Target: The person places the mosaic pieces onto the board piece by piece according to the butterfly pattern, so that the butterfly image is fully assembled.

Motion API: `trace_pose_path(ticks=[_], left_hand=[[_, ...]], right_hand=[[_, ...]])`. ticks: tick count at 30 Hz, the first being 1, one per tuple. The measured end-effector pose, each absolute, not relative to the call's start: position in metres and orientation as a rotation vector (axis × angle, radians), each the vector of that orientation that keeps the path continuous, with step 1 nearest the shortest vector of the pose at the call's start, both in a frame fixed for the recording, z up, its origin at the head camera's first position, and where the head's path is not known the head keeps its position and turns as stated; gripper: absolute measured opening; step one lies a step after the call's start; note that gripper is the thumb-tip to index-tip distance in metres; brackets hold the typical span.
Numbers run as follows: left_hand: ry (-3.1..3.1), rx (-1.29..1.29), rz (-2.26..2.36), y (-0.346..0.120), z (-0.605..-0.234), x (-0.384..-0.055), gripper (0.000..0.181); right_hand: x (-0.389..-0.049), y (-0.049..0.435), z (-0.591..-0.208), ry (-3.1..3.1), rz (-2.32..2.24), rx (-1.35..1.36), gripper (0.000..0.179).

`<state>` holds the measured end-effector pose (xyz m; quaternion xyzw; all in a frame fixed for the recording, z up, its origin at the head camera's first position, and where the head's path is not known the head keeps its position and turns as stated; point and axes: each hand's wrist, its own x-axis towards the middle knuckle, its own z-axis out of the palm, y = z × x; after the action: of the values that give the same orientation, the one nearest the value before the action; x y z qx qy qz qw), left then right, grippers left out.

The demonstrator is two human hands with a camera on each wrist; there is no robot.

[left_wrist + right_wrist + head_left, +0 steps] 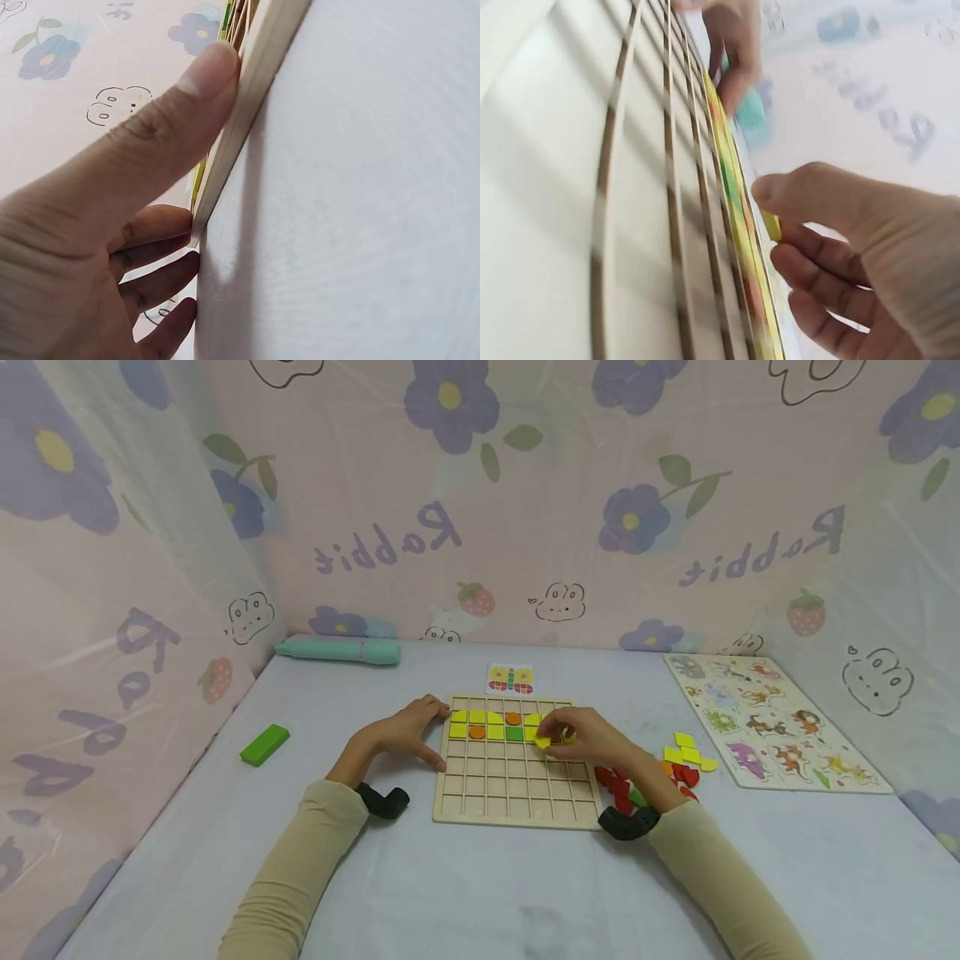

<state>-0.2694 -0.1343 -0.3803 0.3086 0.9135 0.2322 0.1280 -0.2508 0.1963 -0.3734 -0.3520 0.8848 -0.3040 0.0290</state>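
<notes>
A square wooden grid board (480, 787) lies flat in the middle of the table. Its two filled rows near the far side hold yellow pieces, orange discs (512, 719) and a green square (513, 734). At the board's left edge rests my left hand (401, 731), fingers spread; in the left wrist view its thumb (214, 71) lies against the rim. My right hand (596, 739) pinches a small yellow piece (771, 225) between thumb and fingers, close over the filled rows on the right. A small pattern card (512, 679) lies just beyond the board.
Right of the board are loose red pieces (617, 787) partly under my right arm, and several yellow pieces (684, 753). An animal picture board (795, 727) lies farther right. On the left are a green block (265, 745) and a teal pen-shaped case (341, 650).
</notes>
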Motion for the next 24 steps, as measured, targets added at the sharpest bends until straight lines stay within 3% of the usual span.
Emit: trace_pose_path(ticks=[10,24], left_hand=[[2.642,0.911,0.71,-0.134,-0.383,-0.271,0.09],[2.62,0.94,0.749,-0.136,-0.379,-0.268,0.088]], right_hand=[[-0.257,0.115,-0.377,2.616,-0.959,-1.303,0.014],[-0.258,0.081,-0.388,2.66,-0.861,-1.246,0.01]])
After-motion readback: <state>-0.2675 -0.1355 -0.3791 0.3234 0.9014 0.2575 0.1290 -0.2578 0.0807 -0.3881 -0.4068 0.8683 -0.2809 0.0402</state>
